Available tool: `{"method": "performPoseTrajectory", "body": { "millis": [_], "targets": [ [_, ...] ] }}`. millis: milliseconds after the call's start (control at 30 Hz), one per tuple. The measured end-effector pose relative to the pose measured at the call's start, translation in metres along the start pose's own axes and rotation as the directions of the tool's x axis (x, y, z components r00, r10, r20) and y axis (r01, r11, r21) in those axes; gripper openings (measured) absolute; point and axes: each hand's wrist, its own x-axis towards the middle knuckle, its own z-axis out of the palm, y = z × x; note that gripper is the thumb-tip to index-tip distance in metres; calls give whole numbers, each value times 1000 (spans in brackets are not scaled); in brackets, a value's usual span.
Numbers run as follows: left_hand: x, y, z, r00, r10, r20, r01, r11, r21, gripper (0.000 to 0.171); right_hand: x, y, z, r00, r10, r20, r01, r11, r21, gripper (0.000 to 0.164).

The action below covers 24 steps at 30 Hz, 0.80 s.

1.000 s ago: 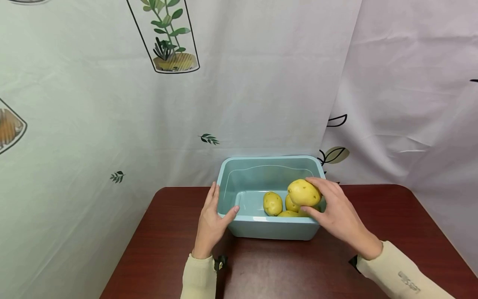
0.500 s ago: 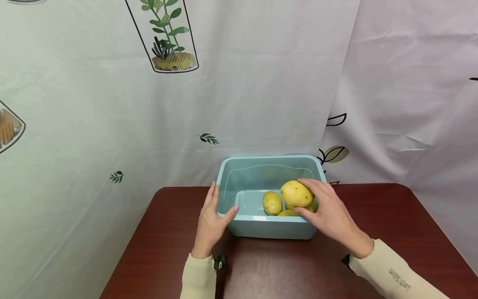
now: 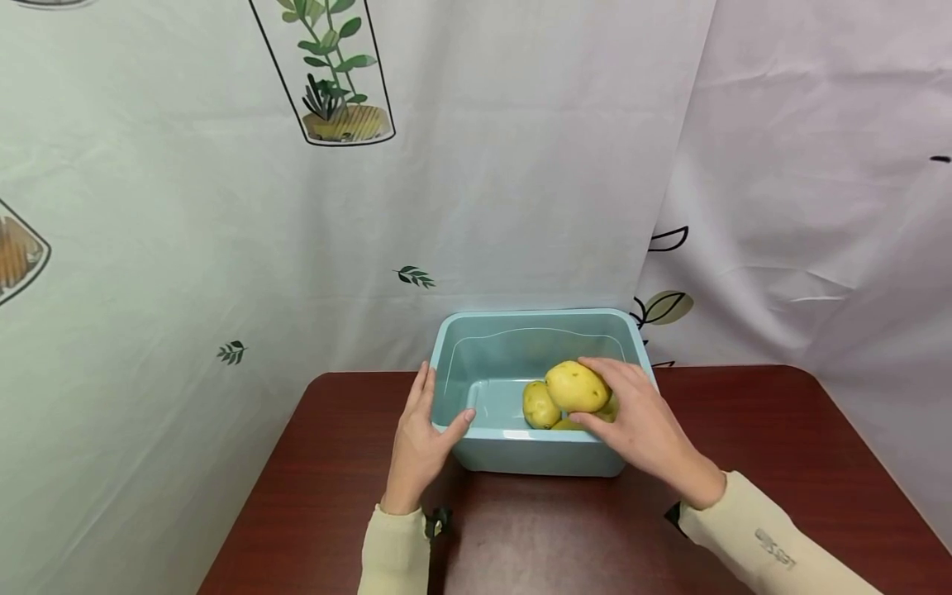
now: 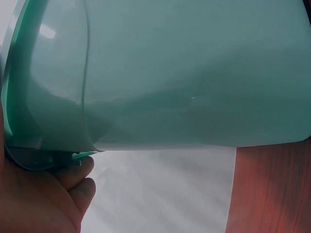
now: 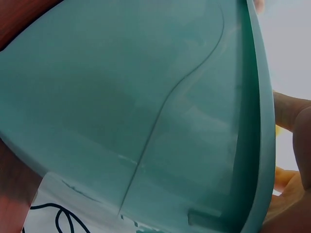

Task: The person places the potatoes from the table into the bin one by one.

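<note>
A pale blue plastic bin point(image 3: 537, 457) stands on the table, several yellow potatoes lying in it. My right hand point(image 3: 645, 423) grips one potato point(image 3: 577, 387) between thumb and fingertips, held over the bin's right half. Another potato point(image 3: 540, 405) lies just left of it on the bin floor. More potatoes beneath are partly hidden by the held one and the front wall. At the bin's front left corner, my left hand point(image 3: 418, 450) rests with straight fingers along the outside and the thumb over the front rim. The left wrist view shows its fingers point(image 4: 82, 187) beside the rim.
The bin sits on a dark red-brown table point(image 3: 342, 463) with rounded far corners. Behind it hangs a pale cloth point(image 3: 521, 207) printed with plants and leaves. A black cable point(image 5: 60, 209) shows in the right wrist view.
My right hand has moved steadily left over the bin with the potato, which now overlaps the potato lying to its left. The left hand has stayed at the corner.
</note>
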Motion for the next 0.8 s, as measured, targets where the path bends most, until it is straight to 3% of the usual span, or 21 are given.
{"method": "performPoseTrajectory", "body": {
  "millis": [267,800],
  "targets": [
    [0,1,0,1000,-3,5,3,1000,-9,92,1,-3,2,995,51,80,-50,999,-19,73],
    [0,-1,1,1000,-3,2,3,1000,-14,91,6,-6,7,991,43,125,-39,999,-33,72]
  ]
}}
